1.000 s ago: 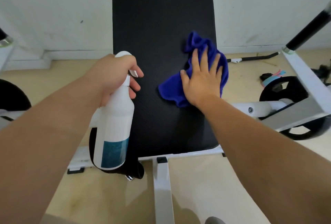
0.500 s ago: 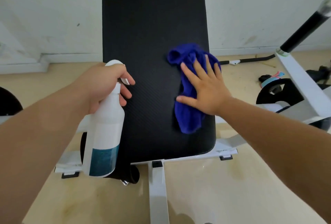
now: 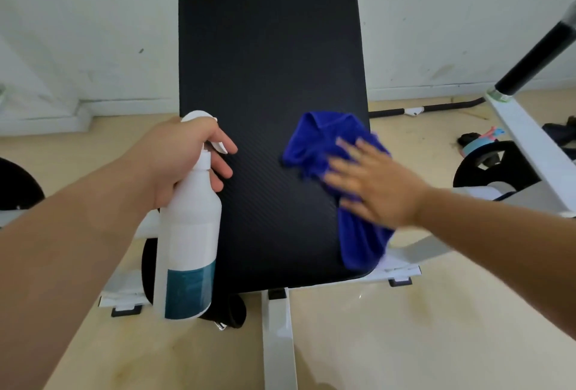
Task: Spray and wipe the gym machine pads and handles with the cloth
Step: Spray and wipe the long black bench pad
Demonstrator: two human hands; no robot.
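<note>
— On the black pad (image 3: 268,62), what differs from half a second ago?

— My right hand (image 3: 380,184) has slid nearer and toward the pad's right edge. It is blurred, with fingers straight and spread flat on the blue cloth (image 3: 318,140). The cloth has stretched out with it, and its near end now hangs over that edge. My left hand (image 3: 180,152) is unchanged, fingers curled round the neck of the white spray bottle (image 3: 187,233), nozzle up, at the pad's left edge.

— The count?

— Two hands, one cloth, one bottle, one pad. One black-gripped handle (image 3: 536,56) at far right. Also a dark plate on the left (image 3: 15,184) and a dark plate on the right (image 3: 467,168).

— And the room?

— The pad sits on a white frame (image 3: 277,327) over a pale beige floor (image 3: 420,327). A scuffed white wall (image 3: 87,15) stands behind.
</note>
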